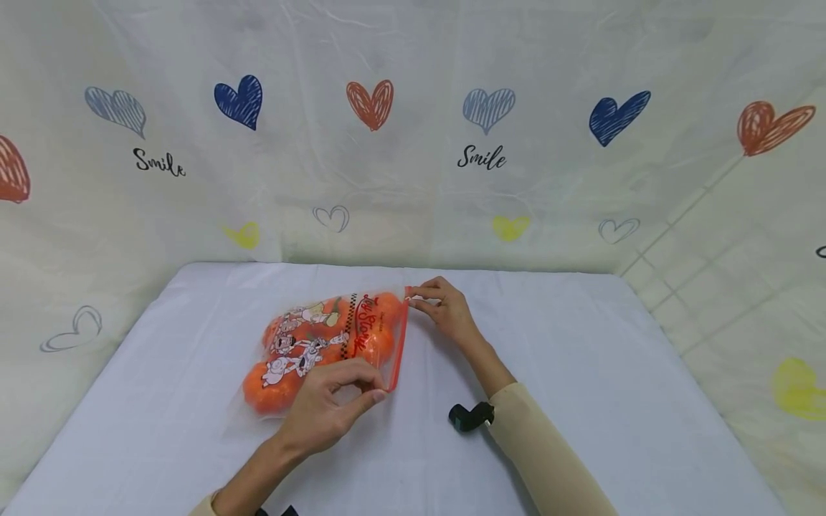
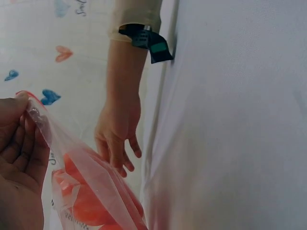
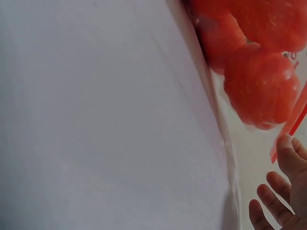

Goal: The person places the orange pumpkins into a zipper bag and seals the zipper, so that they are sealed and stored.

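Observation:
A clear zip bag (image 1: 351,326) printed with cartoon figures lies on the table, its red zip edge (image 1: 401,344) to the right. Inside are several round orange fruits (image 1: 264,387), lightly ribbed in the right wrist view. My left hand (image 1: 332,405) pinches the near end of the zip edge between thumb and forefinger. At the far end of that edge, my right hand (image 1: 445,308) pinches the corner. The right wrist view has the thumb on the red strip (image 3: 290,127), with the other fingers spread below it. Part of the bag's near side is hidden behind my left hand.
White cloth covers the table (image 1: 581,373). Behind it hangs a pale curtain (image 1: 413,179) with hearts and the word "Smile". A small black device (image 1: 471,416) is worn at the right sleeve cuff (image 1: 513,401).

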`<move>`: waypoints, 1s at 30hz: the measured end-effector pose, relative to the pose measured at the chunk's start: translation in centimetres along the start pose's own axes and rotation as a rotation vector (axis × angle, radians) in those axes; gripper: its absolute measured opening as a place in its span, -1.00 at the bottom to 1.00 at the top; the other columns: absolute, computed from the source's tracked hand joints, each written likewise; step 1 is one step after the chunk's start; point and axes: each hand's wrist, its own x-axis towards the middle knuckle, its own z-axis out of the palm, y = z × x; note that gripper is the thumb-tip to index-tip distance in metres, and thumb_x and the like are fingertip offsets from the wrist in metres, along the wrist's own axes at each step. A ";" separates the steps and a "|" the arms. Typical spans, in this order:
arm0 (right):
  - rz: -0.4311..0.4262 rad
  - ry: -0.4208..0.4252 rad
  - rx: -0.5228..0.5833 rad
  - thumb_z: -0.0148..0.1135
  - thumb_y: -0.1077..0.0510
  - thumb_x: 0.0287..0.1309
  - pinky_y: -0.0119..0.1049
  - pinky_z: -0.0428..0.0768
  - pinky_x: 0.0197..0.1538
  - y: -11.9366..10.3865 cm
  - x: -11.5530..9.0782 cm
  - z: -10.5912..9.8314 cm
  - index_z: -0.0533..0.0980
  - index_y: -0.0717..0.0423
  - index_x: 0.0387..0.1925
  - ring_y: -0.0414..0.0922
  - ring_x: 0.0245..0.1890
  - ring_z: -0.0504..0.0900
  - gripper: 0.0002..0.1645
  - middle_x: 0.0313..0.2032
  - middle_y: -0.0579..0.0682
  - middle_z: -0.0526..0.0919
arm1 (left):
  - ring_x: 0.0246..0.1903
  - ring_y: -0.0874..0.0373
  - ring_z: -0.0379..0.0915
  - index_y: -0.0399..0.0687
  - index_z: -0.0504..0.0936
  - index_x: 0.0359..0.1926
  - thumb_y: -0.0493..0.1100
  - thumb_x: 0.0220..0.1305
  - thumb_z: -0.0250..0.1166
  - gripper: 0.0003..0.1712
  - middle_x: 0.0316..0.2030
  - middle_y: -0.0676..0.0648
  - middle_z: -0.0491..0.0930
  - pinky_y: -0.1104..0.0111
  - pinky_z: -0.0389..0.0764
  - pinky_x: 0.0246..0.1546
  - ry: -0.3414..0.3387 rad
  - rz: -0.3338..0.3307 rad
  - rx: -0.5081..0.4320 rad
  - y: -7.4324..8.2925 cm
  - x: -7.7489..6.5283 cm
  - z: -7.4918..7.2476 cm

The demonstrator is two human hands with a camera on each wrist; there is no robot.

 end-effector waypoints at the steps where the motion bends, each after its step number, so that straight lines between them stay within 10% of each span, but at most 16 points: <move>1: 0.003 -0.001 -0.003 0.52 0.18 0.15 -0.41 0.51 -0.15 0.0 0.0 0.0 0.78 0.05 -0.04 0.03 -0.07 0.62 -0.70 -0.09 0.09 0.66 | -0.31 0.27 0.59 0.14 0.76 -0.16 -0.19 0.35 0.43 -0.90 -0.30 0.06 0.74 0.42 0.70 -0.23 -0.006 0.005 -0.004 0.0 0.0 0.0; 30: -0.031 0.074 -0.020 0.52 0.28 0.11 -0.43 0.54 -0.12 1.0 1.4 -0.2 0.78 0.14 -0.13 0.11 -0.14 0.69 -0.76 -0.19 0.15 0.66 | -0.30 0.26 0.60 0.12 0.75 -0.16 -0.19 0.38 0.40 -0.92 -0.30 0.04 0.73 0.39 0.72 -0.20 -0.085 0.003 -0.065 -0.6 0.0 0.2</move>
